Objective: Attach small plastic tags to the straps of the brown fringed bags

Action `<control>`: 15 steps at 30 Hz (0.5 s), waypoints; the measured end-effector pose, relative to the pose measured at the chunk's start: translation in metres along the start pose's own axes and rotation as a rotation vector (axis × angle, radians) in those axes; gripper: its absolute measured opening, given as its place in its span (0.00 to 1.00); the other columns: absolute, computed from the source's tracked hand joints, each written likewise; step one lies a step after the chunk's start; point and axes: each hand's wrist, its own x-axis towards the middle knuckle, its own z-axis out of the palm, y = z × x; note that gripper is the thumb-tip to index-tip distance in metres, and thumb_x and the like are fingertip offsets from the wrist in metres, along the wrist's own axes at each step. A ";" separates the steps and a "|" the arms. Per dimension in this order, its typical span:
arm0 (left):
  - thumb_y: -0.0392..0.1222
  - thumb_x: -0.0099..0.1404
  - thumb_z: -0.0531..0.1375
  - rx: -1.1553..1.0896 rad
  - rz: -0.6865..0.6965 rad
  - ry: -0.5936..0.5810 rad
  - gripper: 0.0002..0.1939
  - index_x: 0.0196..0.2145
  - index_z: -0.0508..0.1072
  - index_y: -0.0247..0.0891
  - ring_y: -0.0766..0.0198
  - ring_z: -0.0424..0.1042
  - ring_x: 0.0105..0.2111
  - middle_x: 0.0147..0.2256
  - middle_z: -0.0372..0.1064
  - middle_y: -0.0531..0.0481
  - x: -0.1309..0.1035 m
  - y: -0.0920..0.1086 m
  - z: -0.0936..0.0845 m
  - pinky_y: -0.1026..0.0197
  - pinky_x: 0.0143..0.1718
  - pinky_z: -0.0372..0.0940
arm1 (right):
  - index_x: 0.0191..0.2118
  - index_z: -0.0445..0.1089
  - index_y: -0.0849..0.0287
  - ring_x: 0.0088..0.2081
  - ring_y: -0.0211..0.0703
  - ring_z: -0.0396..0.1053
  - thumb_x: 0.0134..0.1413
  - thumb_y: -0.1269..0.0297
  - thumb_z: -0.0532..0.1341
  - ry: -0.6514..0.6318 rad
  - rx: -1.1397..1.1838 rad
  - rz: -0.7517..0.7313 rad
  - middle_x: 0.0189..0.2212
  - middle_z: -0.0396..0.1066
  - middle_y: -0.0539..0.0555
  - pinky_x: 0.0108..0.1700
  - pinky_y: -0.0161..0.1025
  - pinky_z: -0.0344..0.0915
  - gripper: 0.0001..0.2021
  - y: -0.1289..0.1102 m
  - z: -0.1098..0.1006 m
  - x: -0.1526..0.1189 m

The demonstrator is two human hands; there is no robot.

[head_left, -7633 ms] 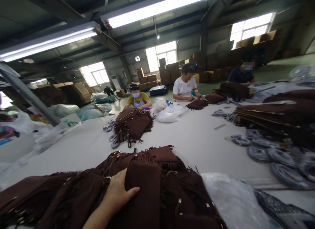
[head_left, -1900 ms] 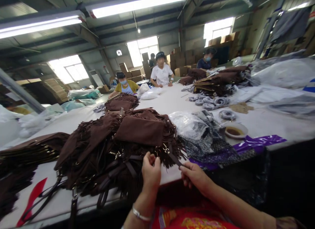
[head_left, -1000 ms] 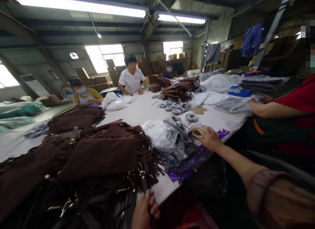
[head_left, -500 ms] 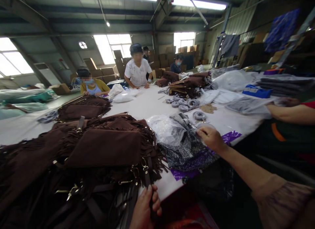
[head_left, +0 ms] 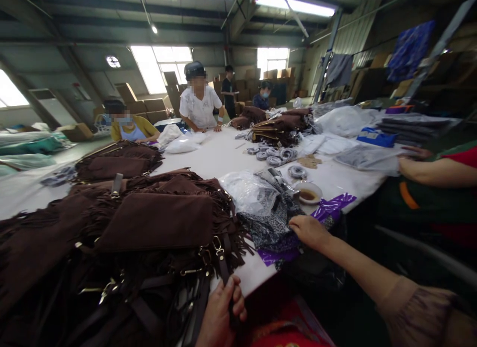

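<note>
A heap of brown fringed bags [head_left: 149,222] covers the near left of the white table [head_left: 219,160]. At its near edge the left hand [head_left: 219,314] is closed around a dark strap [head_left: 223,267] that runs up from between the fingers to a metal clasp on the heap. Further right, the right hand [head_left: 307,231] lies palm down, fingers loosely curled, on dark patterned cloth [head_left: 272,227] just beside a clear plastic bag [head_left: 248,193]. A small dish [head_left: 308,193] stands beyond.

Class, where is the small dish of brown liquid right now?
In the head view, the dish sits right of centre on the table, between the patterned cloth and purple strip.
</note>
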 end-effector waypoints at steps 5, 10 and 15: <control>0.62 0.46 0.69 0.078 -0.034 -0.063 0.29 0.34 0.66 0.38 0.76 0.50 0.15 0.19 0.52 0.62 0.015 -0.005 -0.014 0.66 0.18 0.51 | 0.33 0.75 0.58 0.41 0.44 0.69 0.55 0.74 0.52 -0.058 -0.121 -0.061 0.37 0.72 0.58 0.45 0.37 0.61 0.13 0.001 0.036 0.004; 0.66 0.44 0.68 0.107 0.014 -0.069 0.31 0.33 0.66 0.38 0.76 0.51 0.15 0.18 0.53 0.62 0.024 -0.011 -0.025 0.66 0.20 0.47 | 0.32 0.73 0.60 0.43 0.47 0.69 0.53 0.78 0.50 -0.048 -0.126 -0.118 0.37 0.72 0.59 0.48 0.39 0.61 0.15 0.003 0.050 0.018; 0.66 0.44 0.68 0.104 0.031 -0.060 0.31 0.33 0.66 0.38 0.76 0.50 0.14 0.18 0.54 0.62 0.023 -0.014 -0.023 0.66 0.20 0.46 | 0.34 0.71 0.62 0.42 0.48 0.69 0.52 0.77 0.49 -0.034 -0.091 -0.137 0.39 0.71 0.61 0.48 0.41 0.62 0.13 0.010 0.050 0.014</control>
